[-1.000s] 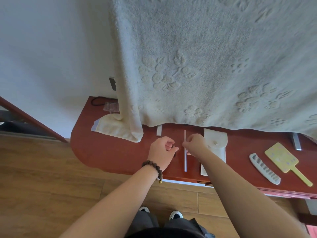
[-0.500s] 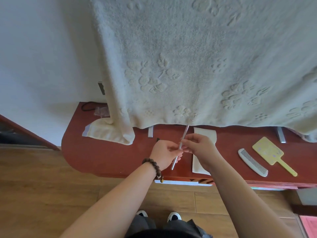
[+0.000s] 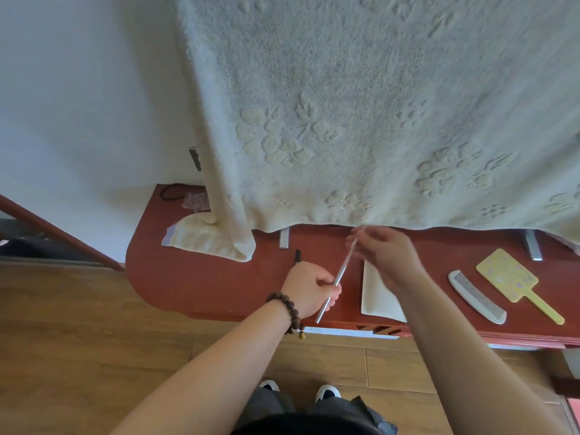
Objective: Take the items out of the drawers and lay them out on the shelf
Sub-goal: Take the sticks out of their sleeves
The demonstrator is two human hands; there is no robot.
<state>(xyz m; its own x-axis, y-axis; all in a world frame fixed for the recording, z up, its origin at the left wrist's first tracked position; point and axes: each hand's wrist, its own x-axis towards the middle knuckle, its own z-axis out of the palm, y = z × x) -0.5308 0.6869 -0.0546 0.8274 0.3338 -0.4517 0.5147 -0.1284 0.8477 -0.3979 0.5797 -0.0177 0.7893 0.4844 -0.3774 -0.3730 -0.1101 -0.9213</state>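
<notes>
A thin silver rod (image 3: 338, 277) slants above the red-brown shelf (image 3: 194, 277). My left hand (image 3: 309, 288), with a bead bracelet on the wrist, is closed around the rod's lower part. My right hand (image 3: 386, 251) pinches the rod's upper, paler end near the towel's hem. A small black item (image 3: 297, 256) lies on the shelf just beyond my left hand. A white flat packet (image 3: 375, 293) lies under my right forearm, partly hidden. A white comb (image 3: 477, 297) and a yellow hand mirror (image 3: 514, 282) lie to the right.
A large cream towel (image 3: 376, 105) hangs over the back of the shelf, its corner resting at the left. A black cable (image 3: 171, 191) and clear wrapper (image 3: 196, 200) sit at the far left. Metal brackets (image 3: 284, 238) stand at the back. A drawer edge (image 3: 379, 330) shows below.
The rod was lying flat on the shelf; both hands lifted it and tilted it. My right hand has slid up to its upper end while my left grips lower down.
</notes>
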